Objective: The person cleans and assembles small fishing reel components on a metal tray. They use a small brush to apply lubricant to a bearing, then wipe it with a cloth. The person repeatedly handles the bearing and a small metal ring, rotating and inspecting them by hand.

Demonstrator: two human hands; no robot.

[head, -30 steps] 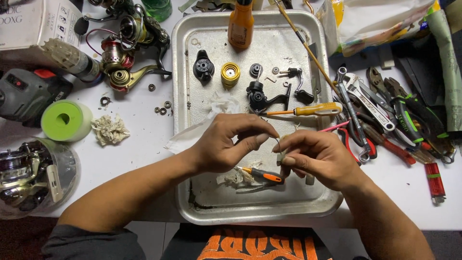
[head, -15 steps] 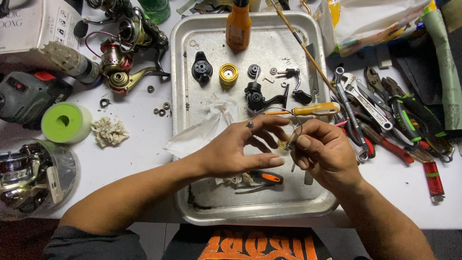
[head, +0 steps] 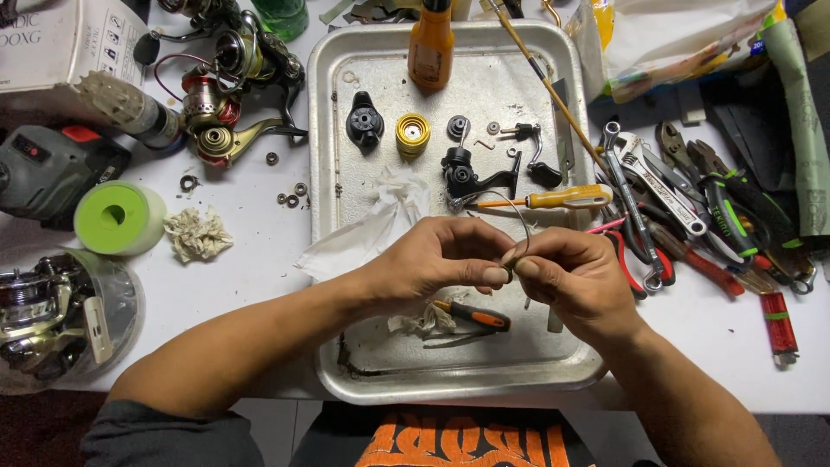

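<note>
Both hands pinch one thin wire bail [head: 521, 227]: left hand [head: 441, 259] & right hand [head: 575, 278], fingertips closed; over metal tray [head: 346, 69].

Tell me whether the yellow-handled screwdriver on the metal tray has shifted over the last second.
No. The yellow-handled screwdriver lies where it did, pointing left beside the black reel part on the metal tray; only the left hand and right hand moved.

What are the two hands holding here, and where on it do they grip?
Both the left hand and the right hand pinch a thin bent wire part at its lower end, between fingertips, over the metal tray.
</note>
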